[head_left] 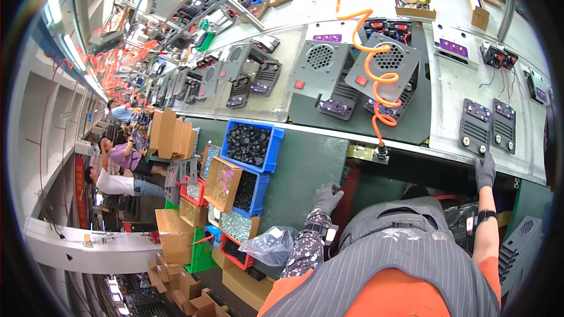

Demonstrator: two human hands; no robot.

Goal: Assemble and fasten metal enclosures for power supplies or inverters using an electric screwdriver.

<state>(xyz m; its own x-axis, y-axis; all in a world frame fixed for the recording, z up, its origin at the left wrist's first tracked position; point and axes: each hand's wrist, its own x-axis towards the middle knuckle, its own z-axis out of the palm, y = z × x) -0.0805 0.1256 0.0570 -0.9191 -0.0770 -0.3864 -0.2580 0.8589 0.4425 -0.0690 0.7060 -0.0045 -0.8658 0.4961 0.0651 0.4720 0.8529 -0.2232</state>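
Nearest the camera is the person's own body in a grey striped apron over an orange shirt. The left hand (326, 197), in a grey glove with a patterned sleeve guard on the forearm, rests on the green mat (305, 170) of the bench; its fingers are curled loosely and its grip holds nothing. Just left of that forearm lies a crumpled clear plastic bag (271, 245).

The right hand (484, 170), also grey-gloved and with a dark band on the wrist, reaches up to the bench edge. Its fingertips touch the lower edge of a dark front panel (476, 126) with vent slots and two round sockets; the grip is narrow, fingers together, enclosing nothing. A second like panel (504, 125) lies just beside it.

Left of the mat stand a blue bin (251, 144) of black knobs, an open brown carton (223, 183), and small red trays of screws.

Farther off, on the conveyor, two grey machine housings (320, 70) with round grilles and red square switches lie tilted, purple rectangular labels near them. An orange coiled air hose (370, 58) hangs across them. Beyond sit shallow brown cartons (413, 3), one holding a tape roll.
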